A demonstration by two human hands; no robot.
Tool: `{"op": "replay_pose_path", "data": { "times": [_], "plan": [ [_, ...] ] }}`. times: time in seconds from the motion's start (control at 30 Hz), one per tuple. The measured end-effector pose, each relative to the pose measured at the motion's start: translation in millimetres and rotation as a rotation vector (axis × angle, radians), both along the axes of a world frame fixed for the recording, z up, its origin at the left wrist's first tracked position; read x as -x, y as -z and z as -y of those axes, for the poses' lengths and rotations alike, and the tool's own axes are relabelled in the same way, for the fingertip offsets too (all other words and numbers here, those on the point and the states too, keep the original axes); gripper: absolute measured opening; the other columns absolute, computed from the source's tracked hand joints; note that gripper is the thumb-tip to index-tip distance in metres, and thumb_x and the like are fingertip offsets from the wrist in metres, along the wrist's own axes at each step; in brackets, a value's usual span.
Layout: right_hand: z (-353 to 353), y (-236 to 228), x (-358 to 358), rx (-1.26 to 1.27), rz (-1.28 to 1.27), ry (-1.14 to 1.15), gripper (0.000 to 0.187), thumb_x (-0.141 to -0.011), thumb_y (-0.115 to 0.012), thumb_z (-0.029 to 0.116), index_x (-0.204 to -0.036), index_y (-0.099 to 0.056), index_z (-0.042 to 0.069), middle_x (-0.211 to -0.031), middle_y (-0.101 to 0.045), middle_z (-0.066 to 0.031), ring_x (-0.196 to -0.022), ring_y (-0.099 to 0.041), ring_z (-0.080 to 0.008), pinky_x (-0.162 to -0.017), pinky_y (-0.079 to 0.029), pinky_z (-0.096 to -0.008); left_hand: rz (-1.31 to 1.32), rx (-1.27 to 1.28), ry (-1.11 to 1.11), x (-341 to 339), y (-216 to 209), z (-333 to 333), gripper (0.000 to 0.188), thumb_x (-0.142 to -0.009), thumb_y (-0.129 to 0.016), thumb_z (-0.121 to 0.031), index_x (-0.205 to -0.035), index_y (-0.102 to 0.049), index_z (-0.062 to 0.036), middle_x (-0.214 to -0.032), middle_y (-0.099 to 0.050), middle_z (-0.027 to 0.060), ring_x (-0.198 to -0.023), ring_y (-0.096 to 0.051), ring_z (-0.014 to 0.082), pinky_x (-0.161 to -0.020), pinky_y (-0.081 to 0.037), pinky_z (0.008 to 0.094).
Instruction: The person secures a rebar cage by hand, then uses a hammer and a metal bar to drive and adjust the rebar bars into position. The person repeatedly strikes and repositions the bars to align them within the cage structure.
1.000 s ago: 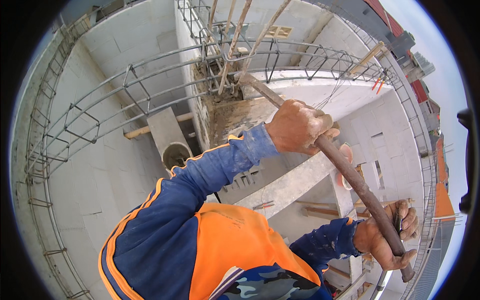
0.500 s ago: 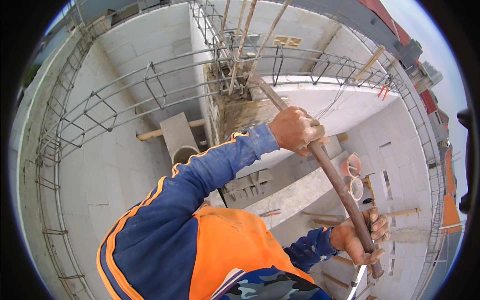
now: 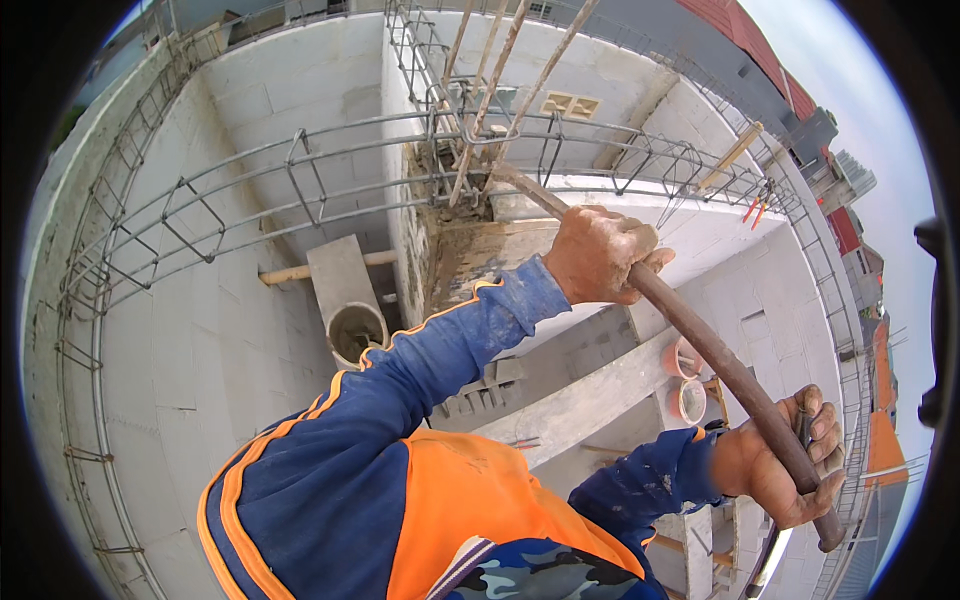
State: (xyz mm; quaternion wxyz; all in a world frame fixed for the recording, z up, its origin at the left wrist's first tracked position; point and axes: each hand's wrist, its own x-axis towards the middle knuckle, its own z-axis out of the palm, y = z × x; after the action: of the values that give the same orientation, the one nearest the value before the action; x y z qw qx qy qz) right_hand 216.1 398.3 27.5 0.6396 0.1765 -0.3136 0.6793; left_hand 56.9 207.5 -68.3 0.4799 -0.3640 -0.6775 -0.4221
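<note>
A long rusty metal bar slants from the wall corner down to the lower right. My left hand is closed round its upper part. Near the lower end my right hand holds the bar, thumb across it and fingers half curled. A thin dark metal piece shows between those fingers, and a pale shiny strip below the palm; I cannot tell whether they are one thing. The bar's far tip meets the steel reinforcement cage at the corner, beside upright rusty rods; its exact contact is hidden.
White block walls surround me, with steel cages along their tops. Below are a plank platform, two orange-rimmed buckets, a round container on a board and stacked blocks. Red-handled pliers hang on the right cage.
The bar's lower end has swung to the right with my right hand. My left hand has shifted slightly right, still gripping the bar. The view has moved a little too.
</note>
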Motion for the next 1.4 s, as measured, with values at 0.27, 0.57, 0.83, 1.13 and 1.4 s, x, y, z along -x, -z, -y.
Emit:
{"op": "replay_pose_path", "data": {
  "times": [0.27,0.57,0.83,1.13,1.4],
  "plan": [
    [-35.9,-34.9,55.4,-0.017,0.004,-0.167,0.034,-0.068,-0.07,0.025,-0.065,-0.039,0.012,-0.058,-0.038,-0.0029,-0.059,-0.046,-0.0203,-0.065,-0.039,-0.0366,0.061,-0.052,-0.081,25.6,-7.0,-17.3,0.033,-0.08,-0.078,-0.026,-0.062,-0.054,-0.0132,-0.055,-0.058,0.008,-0.048,-0.06,0.0302,-0.05,-0.047,0.041],
    [-57.8,-68.0,89.3,-0.108,0.073,-0.231,0.034,-0.067,-0.068,0.02,-0.071,-0.036,0.008,-0.063,-0.039,-0.0098,-0.06,-0.042,-0.0203,-0.066,-0.036,-0.0364,0.029,-0.119,-0.151,44.2,-17.7,-23.8,0.03,-0.08,-0.079,-0.027,-0.065,-0.058,-0.0131,-0.057,-0.061,0.0069,-0.05,-0.063,0.0268,-0.049,-0.049,0.0374],
    [-86.3,-89.7,99.4,-0.272,0.088,-0.219,0.028,-0.067,-0.062,0.016,-0.073,-0.036,0.007,-0.067,-0.039,-0.0135,-0.065,-0.043,-0.0239,-0.074,-0.037,-0.04,0.028,-0.134,-0.112,50.8,-22.8,-19.2,0.028,-0.08,-0.079,-0.026,-0.068,-0.059,-0.0111,-0.058,-0.06,0.0072,-0.05,-0.063,0.0264,-0.05,-0.049,0.0379],
    [-115.9,-117.8,122.8,-0.268,0.119,-0.41,0.029,-0.065,-0.061,0.009,-0.08,-0.036,0.006,-0.067,-0.041,-0.0114,-0.064,-0.044,-0.021,-0.07,-0.036,-0.0393,0.058,-0.168,-0.131,58.6,-28.9,-21.1,0.028,-0.08,-0.079,-0.025,-0.071,-0.057,-0.0104,-0.058,-0.06,0.0067,-0.051,-0.063,0.027,-0.047,-0.048,0.0381],
    [-88.6,-86.3,111.3,-0.185,-0.011,-0.288,0.03,-0.063,-0.061,0.012,-0.08,-0.038,0.006,-0.061,-0.041,-0.0088,-0.061,-0.048,-0.0216,-0.069,-0.039,-0.0384,0.012,-0.146,-0.133,48.8,-26.2,-21.6,0.034,-0.08,-0.079,-0.024,-0.063,-0.053,-0.0118,-0.052,-0.056,0.0068,-0.045,-0.058,0.0275,-0.045,-0.046,0.0384]
  ]
}}
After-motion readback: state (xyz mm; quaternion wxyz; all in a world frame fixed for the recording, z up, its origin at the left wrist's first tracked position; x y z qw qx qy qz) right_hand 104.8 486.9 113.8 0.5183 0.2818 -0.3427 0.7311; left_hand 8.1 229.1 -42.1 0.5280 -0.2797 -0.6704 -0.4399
